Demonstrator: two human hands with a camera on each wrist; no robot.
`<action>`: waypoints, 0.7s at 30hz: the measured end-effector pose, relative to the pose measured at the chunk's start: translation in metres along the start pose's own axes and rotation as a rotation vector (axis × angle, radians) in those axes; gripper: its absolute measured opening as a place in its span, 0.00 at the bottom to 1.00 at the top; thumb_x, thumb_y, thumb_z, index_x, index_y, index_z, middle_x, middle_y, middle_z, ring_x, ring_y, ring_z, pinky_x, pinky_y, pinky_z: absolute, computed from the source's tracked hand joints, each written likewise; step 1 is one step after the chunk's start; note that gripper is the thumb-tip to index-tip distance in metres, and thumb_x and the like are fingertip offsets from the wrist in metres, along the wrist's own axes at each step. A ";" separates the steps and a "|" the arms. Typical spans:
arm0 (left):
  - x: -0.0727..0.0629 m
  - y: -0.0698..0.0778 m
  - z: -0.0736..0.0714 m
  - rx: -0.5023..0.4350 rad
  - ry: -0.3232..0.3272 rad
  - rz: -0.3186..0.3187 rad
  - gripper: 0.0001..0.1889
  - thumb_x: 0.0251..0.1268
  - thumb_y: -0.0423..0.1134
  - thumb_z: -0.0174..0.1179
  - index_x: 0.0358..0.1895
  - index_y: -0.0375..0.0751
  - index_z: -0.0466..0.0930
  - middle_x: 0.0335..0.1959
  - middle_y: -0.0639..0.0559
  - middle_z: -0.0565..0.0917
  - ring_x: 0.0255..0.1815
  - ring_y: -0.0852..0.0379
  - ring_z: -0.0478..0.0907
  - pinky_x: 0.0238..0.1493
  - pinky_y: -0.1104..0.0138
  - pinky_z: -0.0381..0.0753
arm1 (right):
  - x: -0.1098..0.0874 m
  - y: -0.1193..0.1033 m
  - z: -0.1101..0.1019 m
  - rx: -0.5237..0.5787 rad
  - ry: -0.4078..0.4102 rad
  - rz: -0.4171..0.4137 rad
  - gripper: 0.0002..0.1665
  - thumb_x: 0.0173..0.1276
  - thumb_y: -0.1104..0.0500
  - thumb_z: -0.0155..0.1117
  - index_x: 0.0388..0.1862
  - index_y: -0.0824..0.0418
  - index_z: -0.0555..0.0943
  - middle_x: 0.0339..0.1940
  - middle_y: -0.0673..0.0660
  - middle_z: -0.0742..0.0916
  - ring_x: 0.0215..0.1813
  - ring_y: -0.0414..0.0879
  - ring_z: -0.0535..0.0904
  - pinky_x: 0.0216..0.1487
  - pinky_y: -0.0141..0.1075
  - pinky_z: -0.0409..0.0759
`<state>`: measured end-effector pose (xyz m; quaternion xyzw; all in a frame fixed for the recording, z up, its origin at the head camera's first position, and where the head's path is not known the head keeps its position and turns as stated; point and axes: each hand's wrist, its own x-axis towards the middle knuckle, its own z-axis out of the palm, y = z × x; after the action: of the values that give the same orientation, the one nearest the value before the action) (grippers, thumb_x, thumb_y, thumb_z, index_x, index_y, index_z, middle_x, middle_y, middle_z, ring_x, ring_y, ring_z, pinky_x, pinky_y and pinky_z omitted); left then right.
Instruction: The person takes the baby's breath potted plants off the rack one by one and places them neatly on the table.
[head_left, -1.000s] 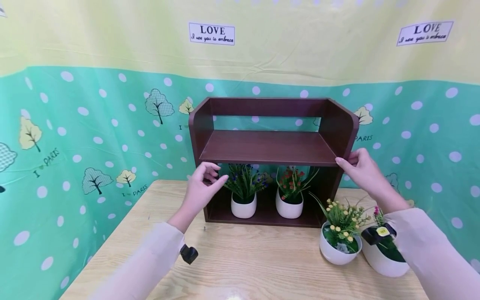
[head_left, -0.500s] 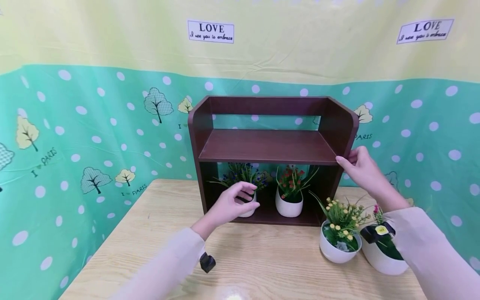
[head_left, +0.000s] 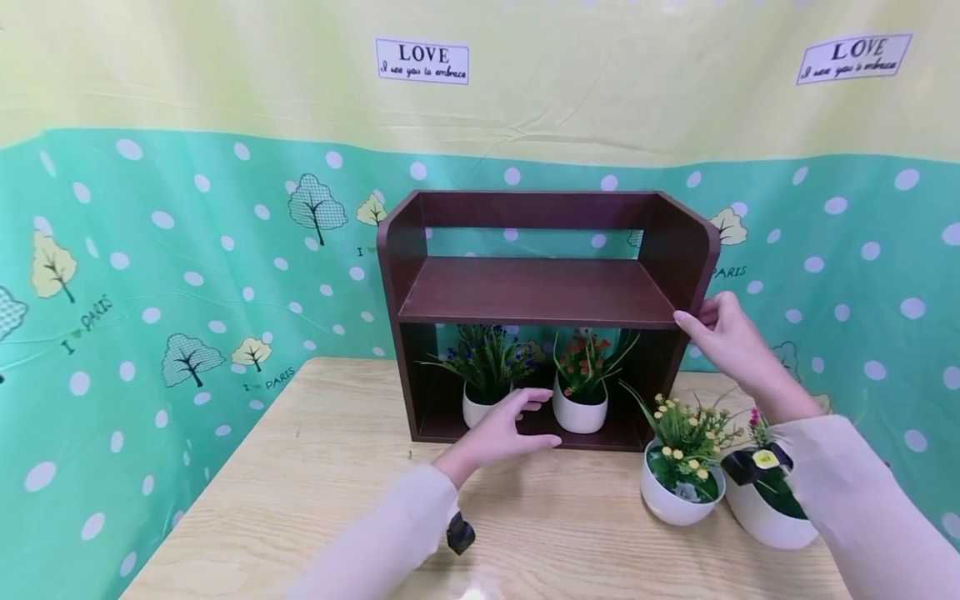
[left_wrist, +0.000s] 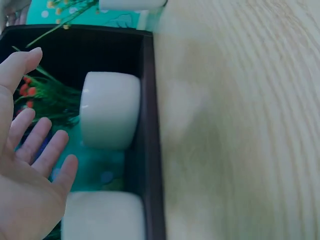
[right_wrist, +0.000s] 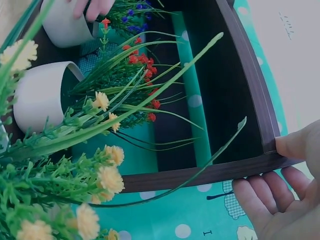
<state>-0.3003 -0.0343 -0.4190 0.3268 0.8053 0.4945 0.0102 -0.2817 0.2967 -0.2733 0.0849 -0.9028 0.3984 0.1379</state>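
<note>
A dark brown two-tier shelf (head_left: 540, 292) stands on the wooden table. In its lower compartment are a blue-flowered potted plant (head_left: 487, 358) on the left and a red-flowered potted plant (head_left: 580, 414) on the right, both in white pots. My left hand (head_left: 498, 437) hovers before the lower compartment, thumb and fingers spread around nothing. It overlaps part of the blue-flowered plant's pot and points toward the red-flowered one (left_wrist: 110, 110), apart from it in the left wrist view. With thumb on the front edge and fingers outside, my right hand (head_left: 731, 342) grips the shelf's right side panel (right_wrist: 200, 172).
Right of the shelf's front, a yellow-flowered potted plant (head_left: 678, 500) stands on the table (head_left: 337, 500). Beside it is a pink-flowered potted plant (head_left: 772, 521), partly hidden by my right forearm. A patterned green and yellow curtain (head_left: 225, 250) hangs behind.
My left hand has left the shelf's left side and moved right and down, past the blue-flowered plant toward the red-flowered one. My right hand keeps its grip on the shelf.
</note>
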 end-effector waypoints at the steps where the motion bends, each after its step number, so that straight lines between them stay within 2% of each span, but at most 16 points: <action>1: 0.002 -0.002 0.004 -0.004 0.000 -0.007 0.36 0.60 0.44 0.73 0.70 0.43 0.69 0.67 0.50 0.73 0.67 0.51 0.72 0.67 0.49 0.68 | 0.000 0.000 0.000 -0.001 0.002 0.003 0.34 0.80 0.43 0.49 0.58 0.74 0.58 0.49 0.68 0.72 0.44 0.56 0.72 0.35 0.33 0.75; 7: 0.012 -0.015 0.021 -0.009 0.033 -0.101 0.42 0.58 0.50 0.73 0.74 0.47 0.63 0.71 0.54 0.68 0.70 0.51 0.68 0.66 0.51 0.71 | 0.001 0.000 0.001 0.010 0.018 -0.014 0.31 0.80 0.45 0.50 0.56 0.74 0.59 0.48 0.68 0.73 0.41 0.55 0.73 0.33 0.33 0.76; 14: 0.030 -0.032 0.037 -0.083 0.135 -0.123 0.47 0.57 0.47 0.75 0.77 0.42 0.58 0.74 0.45 0.65 0.72 0.44 0.66 0.68 0.52 0.69 | 0.000 0.000 0.002 0.020 0.031 -0.017 0.30 0.80 0.46 0.50 0.56 0.74 0.59 0.48 0.68 0.73 0.40 0.54 0.73 0.33 0.32 0.76; 21: 0.048 -0.049 0.046 -0.158 0.180 -0.183 0.50 0.56 0.50 0.74 0.78 0.42 0.55 0.75 0.44 0.63 0.73 0.45 0.65 0.65 0.53 0.72 | 0.001 0.000 0.003 0.025 0.045 -0.005 0.30 0.80 0.46 0.50 0.56 0.73 0.60 0.48 0.67 0.73 0.40 0.54 0.73 0.34 0.31 0.76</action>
<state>-0.3480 0.0135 -0.4676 0.2045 0.7880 0.5807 0.0089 -0.2827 0.2942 -0.2750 0.0798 -0.8943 0.4109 0.1579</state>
